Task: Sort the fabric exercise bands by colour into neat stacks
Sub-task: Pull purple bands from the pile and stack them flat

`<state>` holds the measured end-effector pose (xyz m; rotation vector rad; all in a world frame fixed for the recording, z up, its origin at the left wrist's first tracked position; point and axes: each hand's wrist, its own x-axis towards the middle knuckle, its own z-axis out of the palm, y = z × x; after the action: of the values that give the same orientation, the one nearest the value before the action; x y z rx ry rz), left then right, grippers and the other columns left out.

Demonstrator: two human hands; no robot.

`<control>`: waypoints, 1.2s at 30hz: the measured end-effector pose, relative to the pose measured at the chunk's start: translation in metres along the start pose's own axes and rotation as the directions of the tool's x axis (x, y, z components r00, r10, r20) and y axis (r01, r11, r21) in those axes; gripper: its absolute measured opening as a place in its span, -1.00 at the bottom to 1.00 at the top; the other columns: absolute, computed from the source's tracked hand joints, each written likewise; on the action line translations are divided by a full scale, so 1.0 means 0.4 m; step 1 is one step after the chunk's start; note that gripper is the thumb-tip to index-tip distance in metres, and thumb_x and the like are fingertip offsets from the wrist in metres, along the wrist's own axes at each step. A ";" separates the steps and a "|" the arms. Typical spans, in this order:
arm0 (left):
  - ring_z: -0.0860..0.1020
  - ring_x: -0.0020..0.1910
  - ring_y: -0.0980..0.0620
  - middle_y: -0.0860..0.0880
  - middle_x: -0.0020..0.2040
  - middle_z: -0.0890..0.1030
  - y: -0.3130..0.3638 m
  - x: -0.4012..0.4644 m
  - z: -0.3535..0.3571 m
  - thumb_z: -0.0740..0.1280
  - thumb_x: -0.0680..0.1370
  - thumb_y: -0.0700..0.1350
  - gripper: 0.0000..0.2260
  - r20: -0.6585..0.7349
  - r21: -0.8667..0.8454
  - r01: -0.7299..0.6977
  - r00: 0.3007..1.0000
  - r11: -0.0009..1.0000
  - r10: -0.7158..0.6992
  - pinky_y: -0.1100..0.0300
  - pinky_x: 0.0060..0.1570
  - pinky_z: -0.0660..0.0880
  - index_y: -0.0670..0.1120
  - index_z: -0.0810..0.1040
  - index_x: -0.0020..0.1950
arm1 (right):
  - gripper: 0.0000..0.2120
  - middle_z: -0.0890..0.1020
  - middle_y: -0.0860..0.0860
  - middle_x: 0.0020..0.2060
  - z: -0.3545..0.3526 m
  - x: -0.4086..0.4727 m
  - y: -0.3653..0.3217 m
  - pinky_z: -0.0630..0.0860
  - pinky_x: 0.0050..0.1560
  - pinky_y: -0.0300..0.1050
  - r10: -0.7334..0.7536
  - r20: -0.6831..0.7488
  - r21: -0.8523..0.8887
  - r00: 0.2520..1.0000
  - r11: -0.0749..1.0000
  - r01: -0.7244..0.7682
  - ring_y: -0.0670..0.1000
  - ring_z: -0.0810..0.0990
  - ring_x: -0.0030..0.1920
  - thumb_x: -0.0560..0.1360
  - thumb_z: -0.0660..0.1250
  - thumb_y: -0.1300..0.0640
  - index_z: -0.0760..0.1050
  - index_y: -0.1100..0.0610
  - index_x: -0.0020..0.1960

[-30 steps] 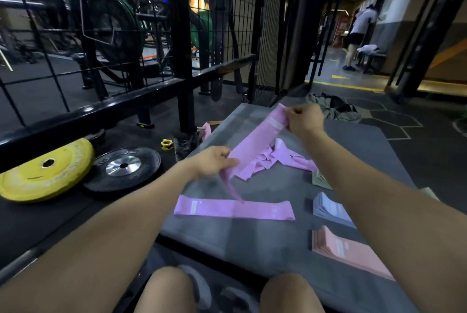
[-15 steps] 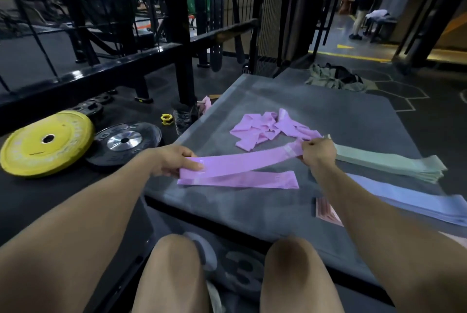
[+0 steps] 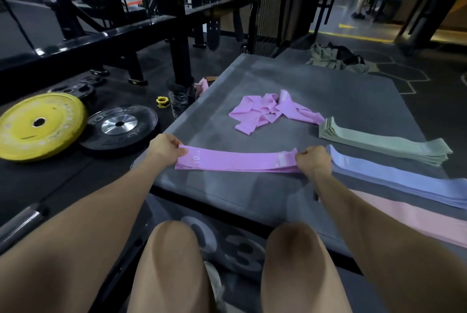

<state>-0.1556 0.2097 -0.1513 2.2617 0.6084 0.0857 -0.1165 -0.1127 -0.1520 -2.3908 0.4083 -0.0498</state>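
Left hand (image 3: 165,148) and right hand (image 3: 314,162) each pinch an end of the flat purple fabric band (image 3: 236,160), laid on the purple stack at the grey mat's (image 3: 252,193) near edge. Risk: uneven release skews it, or the loose purple heap (image 3: 271,110) gets neglected.

Dim gym light; soft blur; warped edges
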 end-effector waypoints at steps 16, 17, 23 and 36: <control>0.49 0.05 -0.15 -0.15 0.15 0.43 -0.030 0.009 0.039 0.44 0.45 -0.13 -0.69 -0.076 0.253 -0.209 0.969 0.945 0.234 -0.02 0.14 0.45 -0.14 0.50 0.15 | -0.65 0.40 0.20 0.26 0.032 0.004 0.016 0.26 0.30 -0.01 -0.334 0.057 -0.260 0.941 0.905 0.337 0.21 0.33 0.27 0.50 0.29 0.19 0.42 0.22 0.27; 0.49 0.08 -0.14 -0.14 0.18 0.42 -0.023 0.004 0.039 0.44 0.44 -0.10 -0.66 -0.058 0.274 -0.289 0.947 0.917 0.315 -0.01 0.14 0.44 -0.13 0.50 0.18 | -0.61 0.39 0.15 0.28 0.030 0.002 0.012 0.24 0.32 -0.04 -0.397 0.123 -0.238 0.909 0.878 0.416 0.18 0.31 0.30 0.49 0.33 0.15 0.42 0.18 0.29; 0.35 0.35 -0.07 -0.08 0.37 0.33 0.039 -0.029 0.072 0.49 0.37 0.04 -0.33 0.358 0.296 -0.616 0.780 0.730 0.513 0.08 0.31 0.31 -0.07 0.33 0.42 | -0.33 0.27 0.08 0.44 0.033 0.002 0.005 0.11 0.43 -0.12 -0.506 0.518 -0.211 0.690 0.706 0.676 0.09 0.19 0.45 0.43 0.43 -0.01 0.26 0.11 0.45; 0.39 0.26 -0.09 -0.09 0.26 0.36 0.009 0.015 0.087 0.40 0.47 0.03 -0.48 0.482 0.374 -0.622 0.764 0.688 0.429 -0.05 0.29 0.34 -0.04 0.37 0.39 | -0.48 0.40 0.09 0.32 0.043 0.039 0.018 0.26 0.39 -0.04 -0.542 0.527 -0.193 0.654 0.673 0.714 0.11 0.36 0.32 0.47 0.38 0.01 0.37 0.11 0.38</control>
<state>-0.1402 0.1869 -0.1740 2.8219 -0.3027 -0.2338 -0.1013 -0.1116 -0.1707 -2.7130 -0.7420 0.2628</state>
